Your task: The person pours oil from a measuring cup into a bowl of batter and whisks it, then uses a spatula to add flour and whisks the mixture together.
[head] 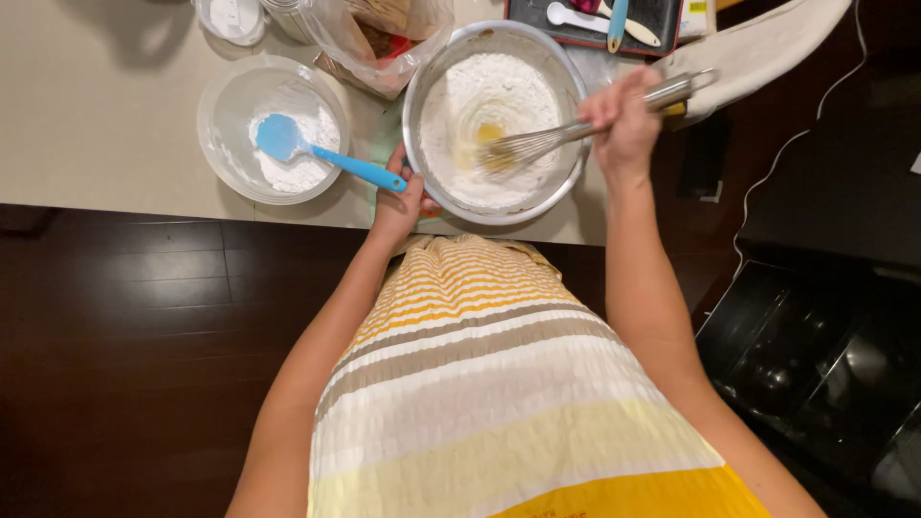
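A metal mixing bowl (422, 67) stands on the beige counter, filled with white flour and a yellow egg yolk in the middle. My right hand (624, 120) grips the handle of a wire whisk (537, 144), whose wires rest in the yolk. My left hand (401, 203) holds the bowl's near rim at its left side. My striped yellow, white and brown dress fills the lower part of the view.
A clear plastic bowl (223, 107) of white powder with a blue spatula (317, 152) sits left of the metal bowl. A plastic bag (384, 38) and jars stand behind. A dark tray (662, 24) with spoons lies at the back right. Dark wood floor lies below the counter edge.
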